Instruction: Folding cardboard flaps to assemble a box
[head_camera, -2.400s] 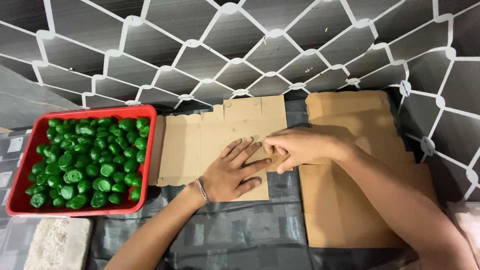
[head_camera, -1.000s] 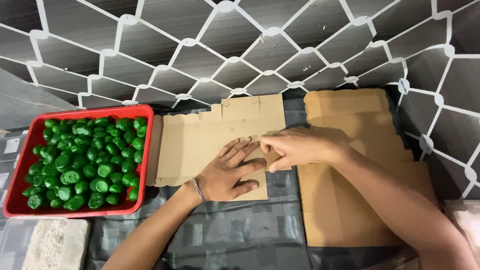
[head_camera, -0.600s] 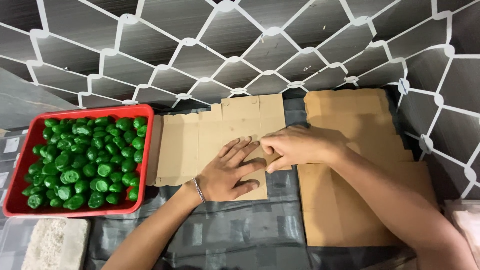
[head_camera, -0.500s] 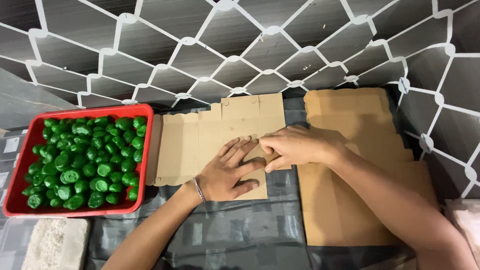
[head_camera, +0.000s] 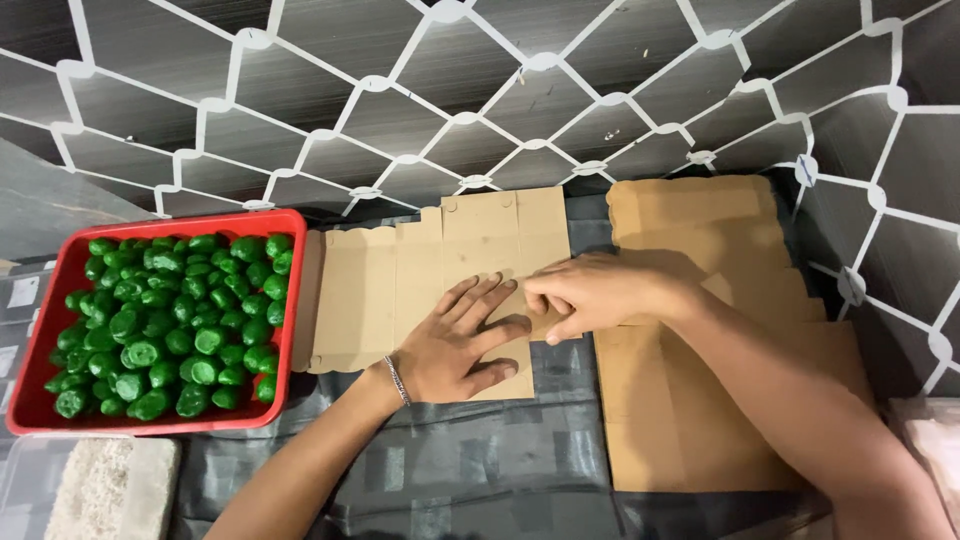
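A flat, unfolded brown cardboard box blank lies on the dark surface in the middle. My left hand rests palm down on its right part, fingers spread, with a thin bracelet at the wrist. My right hand is just to the right of it, fingers curled and pinching the right flap of the blank; its fingertips touch my left fingers.
A red tray full of several small green pieces stands at the left. A stack of flat cardboard blanks lies at the right under my right forearm. A pale sponge-like block sits at the bottom left. A dark wall with a white net pattern rises behind.
Both hands stay on the cardboard blank almost unmoved; my right fingers shift slightly on the flap.
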